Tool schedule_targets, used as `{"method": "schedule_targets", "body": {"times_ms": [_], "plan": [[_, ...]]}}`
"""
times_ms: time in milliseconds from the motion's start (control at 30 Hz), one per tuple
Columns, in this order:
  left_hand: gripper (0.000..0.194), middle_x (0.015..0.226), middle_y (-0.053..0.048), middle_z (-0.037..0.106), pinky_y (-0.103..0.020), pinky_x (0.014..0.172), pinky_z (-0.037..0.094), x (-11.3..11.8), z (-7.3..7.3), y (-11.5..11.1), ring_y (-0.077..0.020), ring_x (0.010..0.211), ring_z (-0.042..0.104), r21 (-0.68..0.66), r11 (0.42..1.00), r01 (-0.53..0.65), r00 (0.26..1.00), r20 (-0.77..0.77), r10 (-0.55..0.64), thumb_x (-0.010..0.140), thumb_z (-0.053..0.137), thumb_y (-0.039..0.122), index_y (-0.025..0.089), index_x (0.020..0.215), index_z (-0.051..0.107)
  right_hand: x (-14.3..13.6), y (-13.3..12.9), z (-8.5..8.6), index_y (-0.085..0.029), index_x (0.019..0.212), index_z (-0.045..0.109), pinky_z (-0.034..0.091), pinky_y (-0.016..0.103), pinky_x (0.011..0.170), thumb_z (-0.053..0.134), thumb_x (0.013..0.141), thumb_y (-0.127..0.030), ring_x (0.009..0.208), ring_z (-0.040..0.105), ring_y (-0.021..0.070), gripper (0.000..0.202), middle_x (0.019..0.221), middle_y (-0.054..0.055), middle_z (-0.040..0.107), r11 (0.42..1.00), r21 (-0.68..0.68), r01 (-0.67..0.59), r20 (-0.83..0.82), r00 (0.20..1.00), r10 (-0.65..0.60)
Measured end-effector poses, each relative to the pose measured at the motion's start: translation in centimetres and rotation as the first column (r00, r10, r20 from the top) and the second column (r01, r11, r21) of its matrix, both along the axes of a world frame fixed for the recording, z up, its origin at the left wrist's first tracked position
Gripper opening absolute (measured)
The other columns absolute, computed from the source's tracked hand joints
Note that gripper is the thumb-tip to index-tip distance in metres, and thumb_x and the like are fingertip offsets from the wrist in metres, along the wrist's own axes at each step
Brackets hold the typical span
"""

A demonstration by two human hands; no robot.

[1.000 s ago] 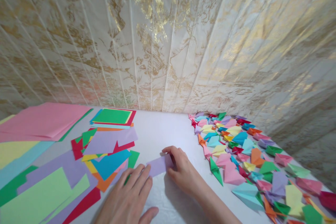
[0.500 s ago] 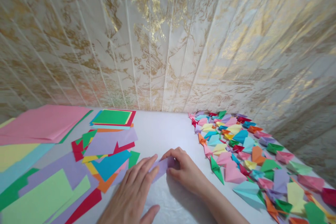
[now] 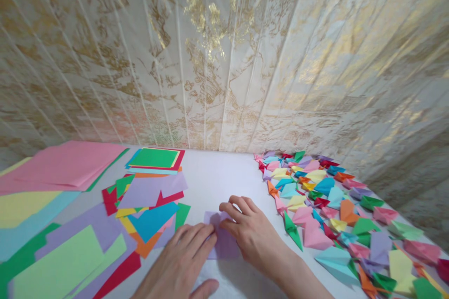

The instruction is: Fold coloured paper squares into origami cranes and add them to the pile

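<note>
A small purple sheet of paper [image 3: 226, 245] lies on the white table [image 3: 217, 173] in front of me, partly under both hands. My left hand [image 3: 184, 254] rests at its left side, fingers stretched out, fingertips touching the sheet's left part and thumb apart. From the right, my right hand [image 3: 247, 229] reaches over the sheet; its fingers are bent and spread somewhat, with the tips on the paper's upper middle. Part of the sheet is hidden beneath the right hand.
Colored paper scraps [image 3: 154, 219] and larger sheets [image 3: 66, 163] cover the left side. A small stack of cut sheets [image 3: 154, 158] lies at the back. Many folded paper pieces [image 3: 315, 229] fill the right side. Behind stands a gold-patterned curtain [image 3: 210, 56].
The purple paper, earlier raised and bent between my hands, now lies flatter on the table. My right hand has opened from its pinch and moved over the sheet. The view has shifted slightly.
</note>
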State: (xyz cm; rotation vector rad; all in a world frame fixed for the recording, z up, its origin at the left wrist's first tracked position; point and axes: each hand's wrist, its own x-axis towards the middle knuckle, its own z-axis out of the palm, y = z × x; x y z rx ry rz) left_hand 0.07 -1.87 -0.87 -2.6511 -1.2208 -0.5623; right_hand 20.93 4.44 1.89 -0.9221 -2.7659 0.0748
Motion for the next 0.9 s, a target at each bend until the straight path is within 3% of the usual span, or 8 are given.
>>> {"method": "schedule_targets", "body": {"times_ms": [100, 167, 300, 400, 567, 767, 900], "plan": [[0.057, 0.130, -0.007, 0.065, -0.033, 0.099, 0.048, 0.0, -0.7, -0.2, -0.0245, 0.114, 0.062, 0.045, 0.998, -0.037, 0.999, 0.013, 0.037, 0.084, 0.067, 0.039, 0.017, 0.134, 0.051, -0.5, -1.3, 0.9, -0.014, 0.100, 0.068, 0.044, 0.041, 0.084, 0.067, 0.074, -0.011, 0.096, 0.055, 0.0303, 0.027, 0.104, 0.014, 0.067, 0.999, -0.032, 0.030, 0.160, 0.987, -0.024], [0.059, 0.131, -0.008, 0.065, -0.033, 0.098, 0.049, 0.0, -1.1, -0.2, -0.0248, 0.114, 0.062, 0.074, 0.996, -0.057, 0.998, 0.023, 0.056, 0.083, 0.065, 0.035, 0.016, 0.136, 0.047, -0.3, -1.6, 1.2, -0.014, 0.103, 0.067, 0.045, 0.040, 0.081, 0.068, 0.072, -0.012, 0.093, 0.057, 0.0295, 0.031, 0.103, 0.013, 0.067, 0.994, -0.090, 0.057, 0.163, 0.986, -0.042], [0.065, 0.126, -0.008, 0.067, -0.033, 0.094, 0.050, 0.2, -1.1, -0.3, -0.0240, 0.111, 0.063, 0.071, 0.991, -0.112, 0.991, 0.081, 0.106, 0.085, 0.058, 0.026, 0.016, 0.145, 0.033, 0.6, -0.5, 0.9, -0.021, 0.095, 0.069, 0.045, 0.030, 0.081, 0.060, 0.084, -0.013, 0.091, 0.061, 0.0202, 0.016, 0.100, 0.005, 0.068, 0.942, -0.328, 0.074, -0.096, 0.989, -0.111], [0.067, 0.121, -0.007, 0.068, -0.033, 0.091, 0.051, 0.3, -0.7, -0.4, -0.0233, 0.107, 0.065, 0.071, 0.983, -0.167, 0.981, 0.117, 0.158, 0.088, 0.052, 0.024, 0.019, 0.150, 0.025, 0.6, 0.5, 0.0, -0.019, 0.081, 0.066, 0.043, 0.025, 0.072, 0.053, 0.091, -0.015, 0.079, 0.060, 0.0154, 0.017, 0.083, 0.001, 0.065, 0.888, -0.439, 0.134, -0.277, 0.920, -0.276], [0.065, 0.121, -0.003, 0.067, -0.035, 0.096, 0.046, -0.1, -0.5, -0.2, -0.0237, 0.109, 0.062, 0.081, 0.986, -0.149, 0.988, 0.051, 0.145, 0.089, 0.055, 0.026, 0.027, 0.149, 0.031, -0.3, 0.8, -1.4, -0.019, 0.077, 0.059, 0.036, 0.023, 0.060, 0.060, 0.078, -0.010, 0.065, 0.051, 0.0128, 0.009, 0.072, -0.004, 0.056, 0.818, -0.500, 0.284, -0.360, 0.791, -0.494], [0.058, 0.122, -0.003, 0.064, -0.034, 0.094, 0.046, -0.4, -1.1, 0.2, -0.0243, 0.110, 0.059, 0.062, 0.990, -0.127, 0.991, 0.046, 0.125, 0.087, 0.062, 0.031, 0.029, 0.142, 0.045, -0.4, 0.4, -1.9, -0.022, 0.103, 0.058, 0.042, 0.025, 0.071, 0.052, 0.073, -0.003, 0.076, 0.059, 0.0152, 0.036, 0.087, -0.001, 0.065, 0.839, -0.493, 0.230, -0.404, 0.793, -0.455], [0.058, 0.120, -0.004, 0.063, -0.035, 0.094, 0.046, -0.4, -1.1, 0.3, -0.0245, 0.110, 0.058, 0.042, 0.991, -0.127, 0.990, 0.063, 0.124, 0.086, 0.063, 0.031, 0.029, 0.141, 0.046, -0.4, 0.4, -2.1, -0.021, 0.098, 0.063, 0.043, 0.025, 0.075, 0.048, 0.077, 0.000, 0.084, 0.060, 0.0163, 0.034, 0.091, 0.001, 0.066, 0.877, -0.437, 0.200, -0.402, 0.829, -0.389]]}}
